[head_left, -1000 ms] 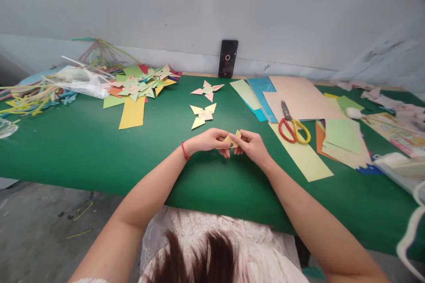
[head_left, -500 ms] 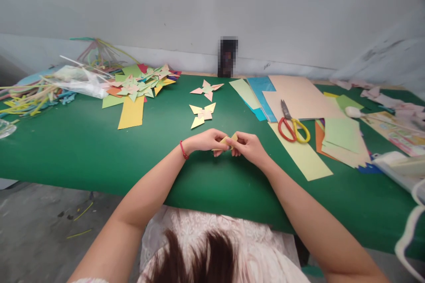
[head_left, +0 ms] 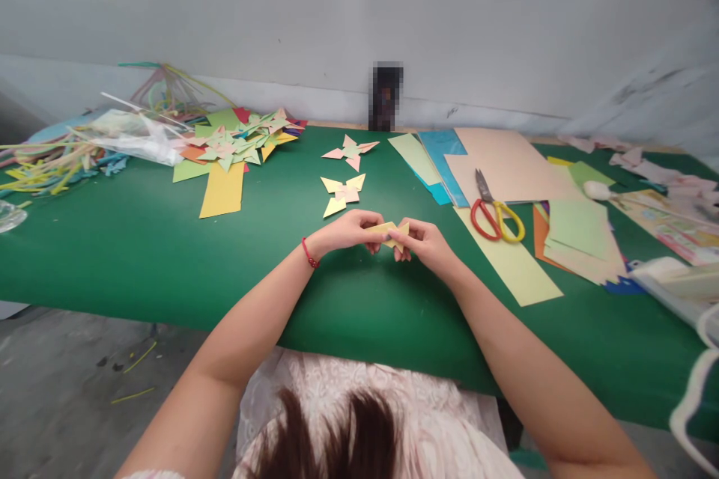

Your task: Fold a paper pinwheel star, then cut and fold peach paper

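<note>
Between my two hands, just above the green tabletop (head_left: 365, 314), is a small piece of folded yellow paper (head_left: 385, 229). My left hand (head_left: 353, 230), with a red bracelet at the wrist, pinches its left end. At the other end my right hand (head_left: 419, 237) grips it, thumb on top and fingers curled below. Pointed flaps of the paper stick up by the right thumb. Just beyond my hands lies a yellow and pink folded paper star (head_left: 349, 194). Farther back rests a pink and green paper star (head_left: 351, 153).
Scissors (head_left: 487, 198) with red and yellow handles lie on paper sheets (head_left: 505, 165) at the right. Left of centre are piled paper stars (head_left: 239, 141) and a yellow strip (head_left: 222, 191). Tangled coloured strips (head_left: 56, 165) lie far left. A pixelated dark object (head_left: 385, 97) leans on the wall.
The folded yellow paper has been turned and shows more of its face and points. My left hand has risen slightly, and the fingers of both hands have shifted on the paper.
</note>
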### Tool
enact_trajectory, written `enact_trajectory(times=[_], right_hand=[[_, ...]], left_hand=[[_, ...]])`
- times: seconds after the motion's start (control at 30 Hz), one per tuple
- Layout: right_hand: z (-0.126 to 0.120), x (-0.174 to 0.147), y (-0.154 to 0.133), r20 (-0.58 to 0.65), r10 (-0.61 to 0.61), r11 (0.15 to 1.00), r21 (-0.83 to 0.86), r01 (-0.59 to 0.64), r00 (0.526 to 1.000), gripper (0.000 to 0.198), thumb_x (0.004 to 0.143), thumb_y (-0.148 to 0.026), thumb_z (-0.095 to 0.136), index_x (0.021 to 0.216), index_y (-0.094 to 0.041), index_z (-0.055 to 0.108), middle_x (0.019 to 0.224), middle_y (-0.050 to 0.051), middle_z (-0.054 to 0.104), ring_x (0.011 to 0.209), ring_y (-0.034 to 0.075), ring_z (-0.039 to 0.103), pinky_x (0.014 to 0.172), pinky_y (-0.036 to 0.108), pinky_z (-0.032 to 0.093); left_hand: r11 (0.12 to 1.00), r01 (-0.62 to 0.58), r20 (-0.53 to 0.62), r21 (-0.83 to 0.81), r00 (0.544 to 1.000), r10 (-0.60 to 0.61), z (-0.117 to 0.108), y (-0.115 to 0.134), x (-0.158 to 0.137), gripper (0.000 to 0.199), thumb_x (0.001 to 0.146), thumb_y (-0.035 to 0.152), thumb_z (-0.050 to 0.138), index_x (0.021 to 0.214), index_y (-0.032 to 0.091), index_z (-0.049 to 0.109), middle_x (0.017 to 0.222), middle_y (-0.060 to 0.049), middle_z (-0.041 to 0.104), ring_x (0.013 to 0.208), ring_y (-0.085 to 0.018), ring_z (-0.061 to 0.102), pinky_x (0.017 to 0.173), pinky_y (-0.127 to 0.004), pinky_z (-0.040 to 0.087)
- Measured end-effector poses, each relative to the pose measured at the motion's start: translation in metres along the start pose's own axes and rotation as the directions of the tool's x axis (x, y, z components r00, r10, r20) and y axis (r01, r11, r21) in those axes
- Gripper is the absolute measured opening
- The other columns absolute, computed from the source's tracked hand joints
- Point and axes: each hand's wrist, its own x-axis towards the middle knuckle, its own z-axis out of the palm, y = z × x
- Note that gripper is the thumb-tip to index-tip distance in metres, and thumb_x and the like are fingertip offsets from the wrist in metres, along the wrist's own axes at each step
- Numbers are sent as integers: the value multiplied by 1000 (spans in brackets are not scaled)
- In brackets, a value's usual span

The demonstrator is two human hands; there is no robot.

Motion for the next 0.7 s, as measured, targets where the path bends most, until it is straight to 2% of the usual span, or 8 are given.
enact_trajectory(times=[0.2, 0.43, 0.5, 0.6, 0.7], right_hand=[[-2, 2, 1, 10, 34, 995, 99, -34, 999, 29, 80, -46, 57, 72, -19, 49, 59, 2, 67, 45, 11, 54, 43, 21, 39], [0, 3, 3, -27, 20, 996, 90, -17, 999, 31, 78, -49, 58, 72, -20, 48, 57, 2, 67, 41, 11, 55, 40, 21, 37], [0, 3, 3, -40, 9, 996, 84, -6, 999, 31, 79, -49, 57, 73, -20, 48, 58, 2, 67, 41, 11, 54, 40, 21, 37], [0, 4, 5, -51, 0, 997, 79, 4, 999, 32, 79, -49, 56, 72, -19, 49, 58, 2, 67, 40, 10, 55, 40, 21, 37], [1, 4, 5, -48, 5, 996, 91, 0, 999, 33, 80, -49, 56, 71, -19, 49, 58, 2, 67, 40, 10, 55, 40, 21, 37]], left_hand=[[993, -59, -169, -104, 985, 41, -2, -11, 6, 26, 74, 35, 66, 78, 12, 54, 66, -1, 60, 60, -10, 59, 59, -22, 46], [969, -92, -200, -230, 979, 46, 1, -16, 11, 29, 74, 35, 66, 83, 11, 53, 69, -1, 60, 57, -8, 57, 59, -22, 48], [965, -72, -179, -251, 984, 27, 4, -17, 13, 31, 75, 38, 64, 86, 11, 53, 68, -1, 60, 57, -9, 57, 59, -23, 48], [981, -19, -49, -194, 999, 9, 8, -16, 13, 34, 77, 43, 60, 86, 10, 55, 68, -2, 61, 59, -10, 58, 59, -24, 47], [990, -35, 12, -137, 999, 37, 10, -14, 12, 36, 80, 45, 55, 78, 9, 57, 70, -4, 61, 59, -10, 57, 59, -24, 46]])
